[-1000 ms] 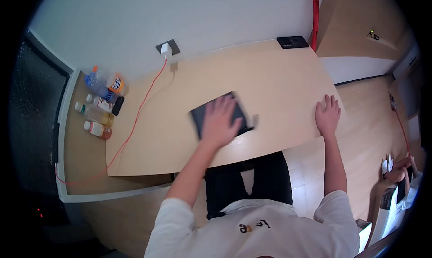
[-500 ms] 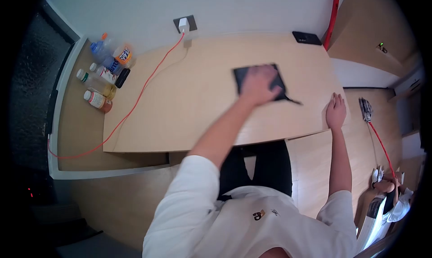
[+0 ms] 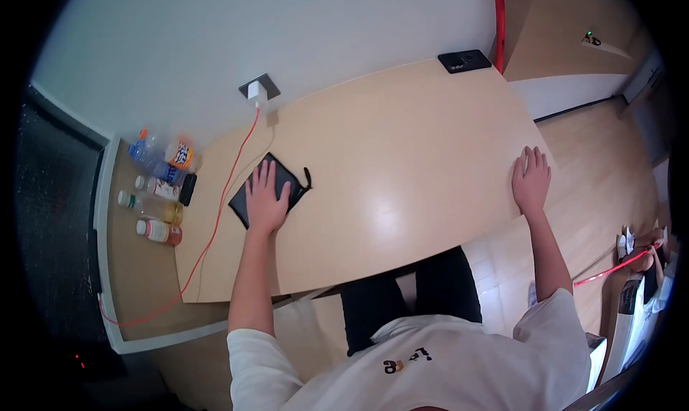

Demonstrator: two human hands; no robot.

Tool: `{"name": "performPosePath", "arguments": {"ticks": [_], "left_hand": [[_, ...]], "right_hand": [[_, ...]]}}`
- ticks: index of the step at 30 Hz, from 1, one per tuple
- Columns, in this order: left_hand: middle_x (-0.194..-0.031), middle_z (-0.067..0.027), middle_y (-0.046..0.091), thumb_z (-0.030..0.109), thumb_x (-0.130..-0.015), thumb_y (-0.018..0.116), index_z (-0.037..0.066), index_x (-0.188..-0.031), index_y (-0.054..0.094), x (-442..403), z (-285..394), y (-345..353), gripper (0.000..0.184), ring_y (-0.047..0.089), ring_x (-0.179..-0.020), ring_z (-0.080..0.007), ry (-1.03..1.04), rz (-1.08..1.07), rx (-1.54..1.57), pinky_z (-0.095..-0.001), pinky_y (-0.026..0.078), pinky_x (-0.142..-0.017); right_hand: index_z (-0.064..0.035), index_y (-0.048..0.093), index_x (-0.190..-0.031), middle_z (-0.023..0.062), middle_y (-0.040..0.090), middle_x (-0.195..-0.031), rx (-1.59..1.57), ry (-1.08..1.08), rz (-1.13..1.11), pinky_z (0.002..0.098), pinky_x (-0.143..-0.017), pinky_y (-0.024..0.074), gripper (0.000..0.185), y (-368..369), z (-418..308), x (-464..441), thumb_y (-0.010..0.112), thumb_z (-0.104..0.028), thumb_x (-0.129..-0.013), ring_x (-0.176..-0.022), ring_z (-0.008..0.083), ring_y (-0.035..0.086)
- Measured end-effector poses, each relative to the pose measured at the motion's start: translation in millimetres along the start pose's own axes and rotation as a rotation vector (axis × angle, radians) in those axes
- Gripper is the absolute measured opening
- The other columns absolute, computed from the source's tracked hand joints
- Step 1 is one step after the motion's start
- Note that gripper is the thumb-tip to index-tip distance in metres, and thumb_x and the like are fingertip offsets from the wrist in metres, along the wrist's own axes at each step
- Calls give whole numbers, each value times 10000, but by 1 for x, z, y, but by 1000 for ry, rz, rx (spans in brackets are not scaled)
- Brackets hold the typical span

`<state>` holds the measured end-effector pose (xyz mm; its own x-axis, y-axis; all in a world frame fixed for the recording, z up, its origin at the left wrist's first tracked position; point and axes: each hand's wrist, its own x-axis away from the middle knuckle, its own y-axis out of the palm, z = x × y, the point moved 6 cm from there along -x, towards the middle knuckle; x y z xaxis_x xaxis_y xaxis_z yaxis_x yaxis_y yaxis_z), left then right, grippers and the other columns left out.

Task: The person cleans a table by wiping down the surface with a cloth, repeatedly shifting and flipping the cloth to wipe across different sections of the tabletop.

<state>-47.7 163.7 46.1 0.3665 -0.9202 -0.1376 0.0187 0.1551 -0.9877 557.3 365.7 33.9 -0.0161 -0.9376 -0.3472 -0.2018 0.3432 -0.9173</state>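
We have our open left hand flat atop the black wrist-strap pouch, our open right hand well apart.

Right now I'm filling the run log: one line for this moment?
left hand: flat on pouch | right hand: palm-down on desk | pouch: near cable

On table, from centre: pouch at nine o'clock, under left hand; phone at one; right hand at three. Beyond table's nine-o'clock edge: bottles.
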Motion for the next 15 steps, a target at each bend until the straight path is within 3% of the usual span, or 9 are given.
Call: {"name": "performPosePath", "arguments": {"ticks": [5,10,15], "left_hand": [[-1708,-112,324,490,-1024,538,131,-1633,361,-90,130,21,728,264,-1585,-328,272,16,98,-524,178,-1293],[-1707,-109,325,510,-1022,523,121,-1621,385,-171,277,43,728,261,-1586,-310,497,-19,191,-471,190,-1305],[-1720,-89,302,553,-1040,445,124,-1639,354,-234,370,67,742,229,-1601,-283,584,-46,181,-446,172,-1316]], "right_hand": [[-56,535,-1463,226,482,-1564,20,-1,9,590,-1220,275,509,-4,-5,1,537,-328,-1033,-1484,425,393],[-62,532,-1456,214,484,-1560,10,16,0,577,-1220,258,517,-10,-8,1,578,-310,-1005,-1486,414,387],[-65,534,-1440,201,473,-1556,-22,47,-24,575,-1219,251,516,-19,-14,-1,600,-303,-987,-1490,410,373]]}}
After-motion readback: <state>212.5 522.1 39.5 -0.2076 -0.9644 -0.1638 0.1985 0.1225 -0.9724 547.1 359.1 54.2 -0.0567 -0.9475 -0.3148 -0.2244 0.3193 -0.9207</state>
